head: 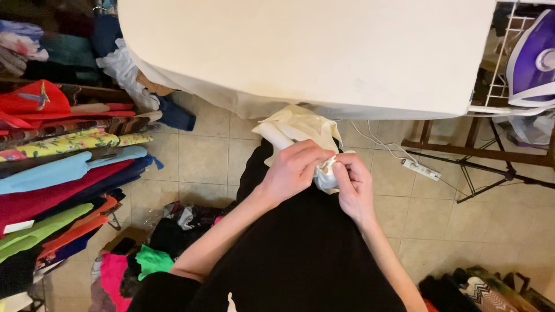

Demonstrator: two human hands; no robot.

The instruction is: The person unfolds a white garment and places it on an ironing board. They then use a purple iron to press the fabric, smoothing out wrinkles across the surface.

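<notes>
Two hands: both mine, both on one cream cloth (300, 128), held in the air just below the near edge of the ironing board (312, 52) and above my black clothing.
Shelves at far left: stacked folded fabrics (63, 173) in red, blue, green, orange and a floral yellow; too many to count surely.
Floor at left: a loose heap of clothes (156, 248), with green, pink and dark pieces.
Left hand (292, 170): its grip is closed around the bunched lower end of the cloth, knuckles up.
Cream cloth: one piece; its upper part stands loose and crumpled near the board's near edge, its lower part is gathered tight between my hands.
Right hand (354, 188): fingers pinched narrow on a small white fold of the same cloth, touching my left hand.
Progress: as I judge it, the cloth is gathered and in hand but not spread on the board; nothing lies on the cover.
Floor at right: one white power strip (421, 169) with its cord.
Board's right end: one purple and white iron (533, 60) on the wire rest.
Floor at lower right: another small pile of patterned fabric (480, 292).
</notes>
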